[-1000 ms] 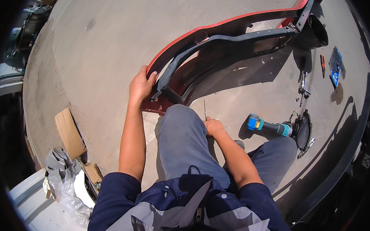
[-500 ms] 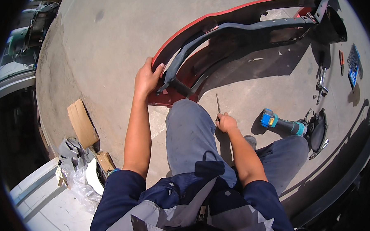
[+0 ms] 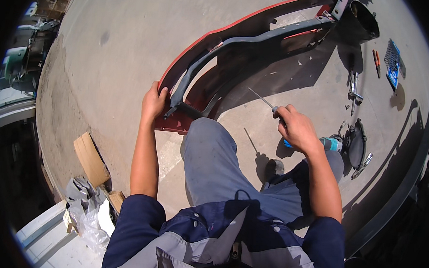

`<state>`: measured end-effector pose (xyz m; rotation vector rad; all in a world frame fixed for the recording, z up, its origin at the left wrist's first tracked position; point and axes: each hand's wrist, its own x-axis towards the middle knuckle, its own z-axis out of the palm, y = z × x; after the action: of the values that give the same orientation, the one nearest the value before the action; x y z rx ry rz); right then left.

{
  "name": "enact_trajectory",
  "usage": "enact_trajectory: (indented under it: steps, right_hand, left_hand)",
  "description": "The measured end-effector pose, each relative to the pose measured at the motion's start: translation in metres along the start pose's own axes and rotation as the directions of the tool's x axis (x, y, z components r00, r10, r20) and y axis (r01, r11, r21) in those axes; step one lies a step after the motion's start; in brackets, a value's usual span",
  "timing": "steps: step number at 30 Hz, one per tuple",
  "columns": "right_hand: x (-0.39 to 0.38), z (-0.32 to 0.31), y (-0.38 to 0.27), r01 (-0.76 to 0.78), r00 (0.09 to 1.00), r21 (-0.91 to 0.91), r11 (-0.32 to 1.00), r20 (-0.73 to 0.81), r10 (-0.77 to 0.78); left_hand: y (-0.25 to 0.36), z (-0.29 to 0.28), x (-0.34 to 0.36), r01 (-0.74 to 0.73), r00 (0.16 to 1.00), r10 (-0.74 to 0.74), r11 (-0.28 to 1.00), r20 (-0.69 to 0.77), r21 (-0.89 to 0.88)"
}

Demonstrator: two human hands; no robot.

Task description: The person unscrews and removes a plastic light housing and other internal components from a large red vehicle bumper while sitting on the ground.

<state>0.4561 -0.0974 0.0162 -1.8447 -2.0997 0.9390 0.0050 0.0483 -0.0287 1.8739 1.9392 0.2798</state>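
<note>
My left hand (image 3: 154,101) is closed on the left end of a red bumper (image 3: 175,122), which stands on edge on the concrete floor with a dark grey bracket (image 3: 237,40) along its inner side. My right hand (image 3: 296,128) grips the handle of a screwdriver (image 3: 262,98) above the floor, its long shaft pointing up and left toward the bumper, apart from it in the picture. My bent left knee (image 3: 204,138) is beside the bumper's near end. A teal power tool (image 3: 332,144) lies partly hidden behind my right hand.
Pliers (image 3: 376,63), a wrench (image 3: 356,94), a blue tray (image 3: 393,64) and a black part (image 3: 356,145) lie at right. A black cylindrical part (image 3: 358,25) is at the bumper's far end. Cardboard (image 3: 90,159) and plastic wrap (image 3: 88,219) lie lower left. Stacked parts (image 3: 26,63) line the upper left.
My right hand has lifted the screwdriver from low beside my knee and moved it up and to the right. My left hand remains on the bumper.
</note>
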Motion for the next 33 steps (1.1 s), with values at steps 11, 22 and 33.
enact_trajectory:
  steps: [11,22,33]
  right_hand:
    - [-0.004,-0.009,0.007,0.03,0.982,0.121,0.992,-0.189,-0.006]
    - [0.002,-0.007,0.005,0.107,0.992,0.176,0.979,-0.081,-0.094]
    - [-0.008,-0.004,0.021,0.103,0.989,0.151,0.983,-0.122,-0.085]
  left_hand:
    - [-0.008,0.001,0.004,-0.011,1.0,0.01,0.993,0.009,0.118]
    - [-0.025,0.006,0.02,-0.056,0.998,0.055,0.98,0.011,0.189]
    - [-0.031,0.015,0.026,-0.018,1.0,0.015,0.987,0.019,0.16]
